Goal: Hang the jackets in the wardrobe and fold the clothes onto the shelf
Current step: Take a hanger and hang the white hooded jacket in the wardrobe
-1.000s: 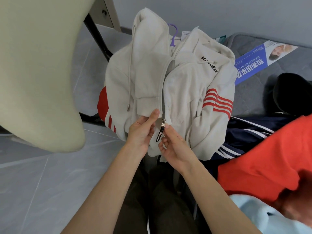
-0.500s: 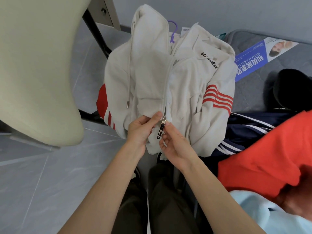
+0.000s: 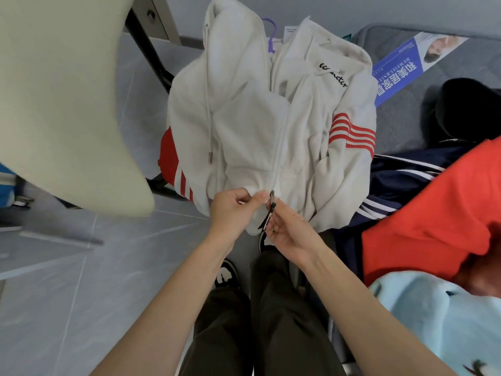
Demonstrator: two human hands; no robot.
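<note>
Left grip: left hand [image 3: 230, 210] pinches the white jacket [image 3: 257, 126] at its hem, just left of the zip.
Right grip: right hand [image 3: 290, 234] pinches the black zip pull [image 3: 267, 217] at the zip's lower end.
Jacket place: we see it before the knees, purple hanger [image 3: 272, 31] at its collar, grey bed [image 3: 401, 126] beside it.
Jacket axis: we read it lengthwise away from us, hood far, hem near.

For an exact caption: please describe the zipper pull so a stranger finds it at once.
Find the white hooded jacket in the middle. Follow its zip to the hem, between the left hand and right hand. The zipper pull is the one thin black strap against pale cloth.
</note>
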